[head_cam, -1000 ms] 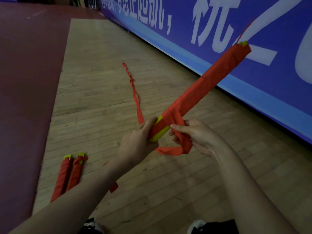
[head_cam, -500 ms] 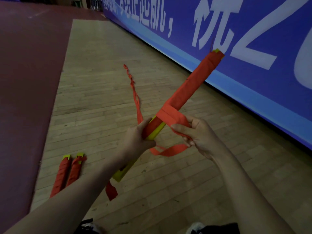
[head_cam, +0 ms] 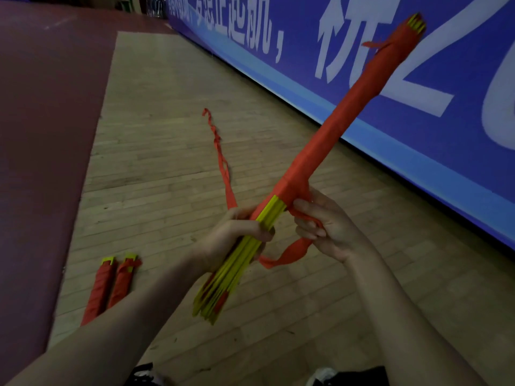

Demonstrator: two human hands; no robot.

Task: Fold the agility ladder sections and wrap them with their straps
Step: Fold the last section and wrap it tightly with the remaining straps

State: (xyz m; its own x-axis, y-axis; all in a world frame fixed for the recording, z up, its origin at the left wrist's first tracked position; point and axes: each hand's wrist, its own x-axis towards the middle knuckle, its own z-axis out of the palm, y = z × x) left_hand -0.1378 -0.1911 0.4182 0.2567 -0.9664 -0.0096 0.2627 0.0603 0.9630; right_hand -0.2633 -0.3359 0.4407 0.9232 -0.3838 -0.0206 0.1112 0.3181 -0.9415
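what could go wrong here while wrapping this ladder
The yellow rungs fan out unwrapped below the left hand, so they may splay or slip. The strap pinched by the right hand hangs slack, so the last turns could loosen.

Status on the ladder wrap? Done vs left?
Done: two wrapped bundles lie on the floor. In hand: a third bundle, its upper part wrapped in orange; the left hand grips its bare yellow rungs, the right hand holds the strap loop. Left: wrap the bare lower part and take up the strap tail trailing on the floor.
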